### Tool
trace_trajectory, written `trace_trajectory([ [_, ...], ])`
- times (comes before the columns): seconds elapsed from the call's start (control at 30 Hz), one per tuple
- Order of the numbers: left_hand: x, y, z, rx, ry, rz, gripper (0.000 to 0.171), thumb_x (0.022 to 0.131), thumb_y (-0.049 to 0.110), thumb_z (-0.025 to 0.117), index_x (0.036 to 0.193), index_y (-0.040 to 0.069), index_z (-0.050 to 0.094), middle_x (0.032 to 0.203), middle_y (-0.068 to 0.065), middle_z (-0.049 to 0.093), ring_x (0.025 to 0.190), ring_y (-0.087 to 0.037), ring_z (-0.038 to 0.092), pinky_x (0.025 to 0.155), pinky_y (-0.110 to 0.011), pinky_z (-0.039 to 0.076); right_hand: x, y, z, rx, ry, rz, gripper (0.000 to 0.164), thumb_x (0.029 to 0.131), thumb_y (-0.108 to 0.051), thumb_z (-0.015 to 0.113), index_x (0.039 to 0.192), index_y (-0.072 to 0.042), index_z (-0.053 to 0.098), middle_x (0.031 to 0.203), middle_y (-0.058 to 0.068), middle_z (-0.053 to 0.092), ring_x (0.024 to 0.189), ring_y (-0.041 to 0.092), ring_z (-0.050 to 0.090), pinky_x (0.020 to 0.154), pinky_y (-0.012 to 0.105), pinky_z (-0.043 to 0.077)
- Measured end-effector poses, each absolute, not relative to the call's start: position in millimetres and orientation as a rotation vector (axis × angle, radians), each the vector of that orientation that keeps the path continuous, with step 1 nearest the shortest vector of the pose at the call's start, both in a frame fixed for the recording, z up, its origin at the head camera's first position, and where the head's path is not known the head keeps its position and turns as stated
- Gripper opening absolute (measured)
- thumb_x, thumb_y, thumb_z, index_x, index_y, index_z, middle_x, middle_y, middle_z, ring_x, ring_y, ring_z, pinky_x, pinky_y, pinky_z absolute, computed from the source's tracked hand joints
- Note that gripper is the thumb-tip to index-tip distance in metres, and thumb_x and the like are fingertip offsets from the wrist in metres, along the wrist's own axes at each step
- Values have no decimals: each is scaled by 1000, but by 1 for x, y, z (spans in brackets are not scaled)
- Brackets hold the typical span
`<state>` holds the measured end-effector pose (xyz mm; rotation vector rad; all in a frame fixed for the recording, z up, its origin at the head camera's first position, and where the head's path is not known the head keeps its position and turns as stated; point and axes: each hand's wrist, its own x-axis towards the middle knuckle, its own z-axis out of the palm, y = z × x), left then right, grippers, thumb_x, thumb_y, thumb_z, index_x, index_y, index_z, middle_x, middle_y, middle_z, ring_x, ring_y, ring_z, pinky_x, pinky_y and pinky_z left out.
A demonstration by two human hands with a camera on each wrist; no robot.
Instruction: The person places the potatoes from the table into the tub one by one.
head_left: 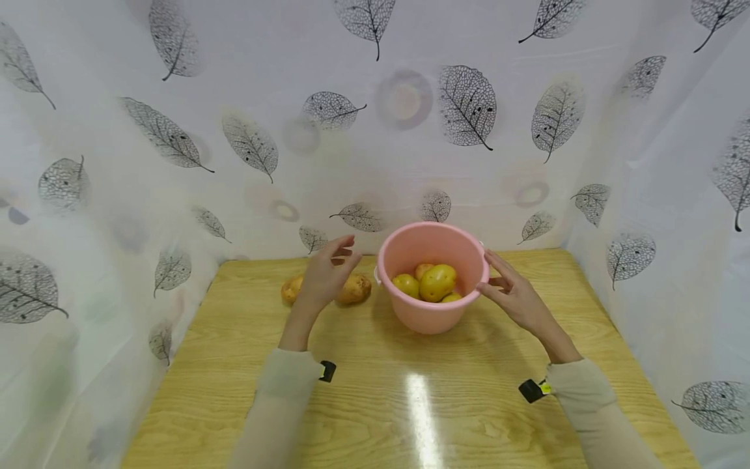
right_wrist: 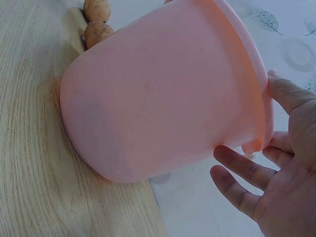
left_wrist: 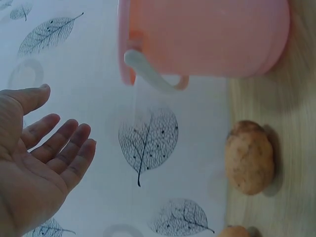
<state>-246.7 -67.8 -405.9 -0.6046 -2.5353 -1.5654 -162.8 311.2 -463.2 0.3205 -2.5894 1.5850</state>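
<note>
A pink bucket (head_left: 430, 319) with potatoes (head_left: 437, 283) inside it stands near the back of the table. To its left, my left hand (head_left: 325, 272) is raised in the air, fingers loosely bent and holding nothing. Loose potatoes (head_left: 354, 288) lie on the table behind that hand, partly covered by it in the head view; one potato (left_wrist: 250, 157) shows whole in the left wrist view. My right hand (head_left: 517, 293) is at the bucket's right side. Its thumb touches the rim (right_wrist: 265, 89), and the other fingers spread along the outside.
The wooden table (head_left: 375, 391) runs back to a pale curtain (head_left: 375, 163) printed with leaves, which also hangs at both sides. A white bucket handle (left_wrist: 150, 74) hangs from the rim in the left wrist view.
</note>
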Motion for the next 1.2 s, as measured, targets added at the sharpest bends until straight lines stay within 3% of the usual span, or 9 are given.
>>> trace_trajectory([
  [0.43, -245, -103, -404, -553, -2547, -1546, 47, 102, 13, 68, 144, -3, 56, 138, -21, 60, 121, -34, 61, 104, -45, 51, -162, 313, -464, 313, -2588, 1589, 73, 104, -16, 65, 165, -17, 25, 171, 11, 18, 125, 37, 60, 89, 14, 51],
  [1.2, -253, -110, -429, -534, -2654, -1480, 48, 102, 14, 67, 144, -5, 54, 141, -24, 58, 122, -38, 61, 105, -49, 51, -165, 314, -468, 336, -2566, 1619, 72, 104, -14, 64, 165, -15, 25, 171, 12, 18, 124, 41, 60, 90, 13, 50],
])
